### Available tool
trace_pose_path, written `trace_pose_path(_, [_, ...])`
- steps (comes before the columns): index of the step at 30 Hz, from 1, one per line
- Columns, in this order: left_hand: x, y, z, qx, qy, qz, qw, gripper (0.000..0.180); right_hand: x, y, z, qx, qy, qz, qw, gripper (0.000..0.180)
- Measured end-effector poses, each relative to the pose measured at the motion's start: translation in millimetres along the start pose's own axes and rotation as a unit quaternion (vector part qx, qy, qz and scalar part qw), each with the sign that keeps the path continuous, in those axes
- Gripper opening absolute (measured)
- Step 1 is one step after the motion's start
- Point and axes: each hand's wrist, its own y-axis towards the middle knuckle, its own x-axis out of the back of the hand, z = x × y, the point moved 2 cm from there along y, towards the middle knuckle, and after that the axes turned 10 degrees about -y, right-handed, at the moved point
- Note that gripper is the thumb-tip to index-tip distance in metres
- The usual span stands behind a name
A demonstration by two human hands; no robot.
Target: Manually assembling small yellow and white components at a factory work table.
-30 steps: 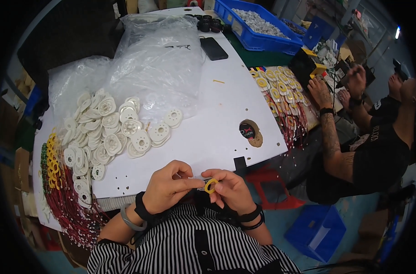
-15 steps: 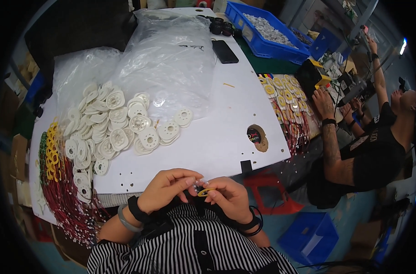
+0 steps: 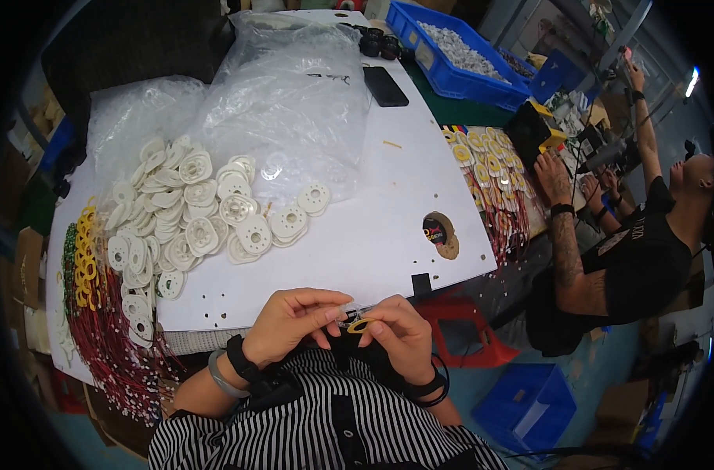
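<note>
Your left hand (image 3: 294, 323) and right hand (image 3: 400, 335) are both pinching that small yellow ring (image 3: 360, 325) right at the 6 o'clock edge of the white desk (image 3: 373, 227). It's off the desk, so one slipped pinch probably drops it into your lap, well away from the white discs (image 3: 192, 219) at 9 o'clock.

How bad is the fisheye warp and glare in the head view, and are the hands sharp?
Head view: strong barrel warp, the white table edges bow and the corners go black; glare off the clear plastic bags and one bright lamp at far right; left hand and right hand reasonably sharp on the small yellow ring, fine detail too small.
</note>
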Motion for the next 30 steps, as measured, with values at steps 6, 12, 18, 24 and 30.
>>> trace_pose_path(6, [-5.8, 0.2, -1.9, -0.014, 0.034, 0.006, 0.999, 0.026, -0.7, -1.2, -0.9, -0.06, 0.115, 0.003, 0.992, 0.018])
trace_pose_path(12, [-6.6, -1.7, 1.5, -0.021, 0.036, 0.043, 0.998, 0.026, -1.5, -0.8, -2.3, -0.078, 0.112, 0.018, 0.991, 0.016])
trace_pose_path(18, [-8.8, -4.2, 1.6, -0.022, 0.039, 0.056, 0.997, 0.025, -3.4, 0.2, -1.3, -0.085, 0.106, 0.004, 0.991, 0.016])
trace_pose_path(24, [-9.7, -5.5, 2.6, -0.025, 0.039, 0.043, 0.998, 0.024, -8.3, 2.1, -0.4, -0.094, 0.064, -0.014, 0.993, 0.016])
trace_pose_path(30, [-8.7, -9.1, 5.3, -0.031, 0.01, 0.057, 0.998, 0.028, -13.4, 1.0, -1.3, -0.122, 0.064, -0.039, 0.99, 0.025])
